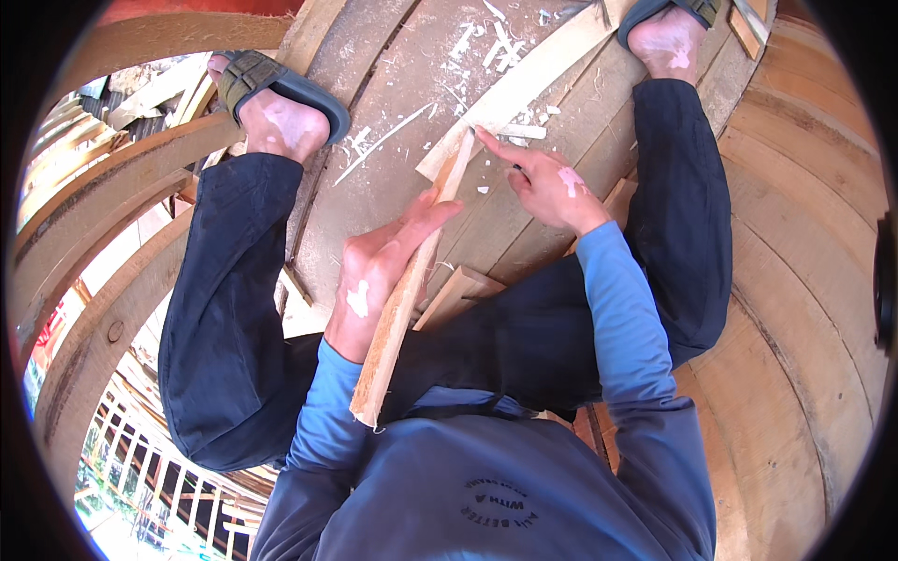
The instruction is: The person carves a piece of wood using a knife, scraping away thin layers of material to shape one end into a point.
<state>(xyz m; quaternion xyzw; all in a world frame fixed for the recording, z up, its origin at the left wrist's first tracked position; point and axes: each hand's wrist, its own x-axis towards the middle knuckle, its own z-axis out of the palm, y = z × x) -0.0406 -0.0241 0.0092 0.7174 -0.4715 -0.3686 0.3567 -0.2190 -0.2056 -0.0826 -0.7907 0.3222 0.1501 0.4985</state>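
Observation:
A long squared wooden stick (404,301) slants up from my lap, its far end cut to a tapered point. My left hand (379,257) is wrapped around the stick at about its middle. At the tapered end, my right hand (552,182) reaches in with the index finger stretched toward the tip. Its other fingers are curled, and a small dark bit shows among them, too little to name. Under the tip lies a flat pale board (524,93), which the pointed end rests on or just above; I cannot tell which.
Wood shavings (500,47) are scattered over the plank floor (393,122). My sandalled feet stand apart to either side. Curved wooden ribs (122,327) rise on the left, with openings between them. A curved plank wall (804,243) closes the right. A wood offcut (458,292) lies near my lap.

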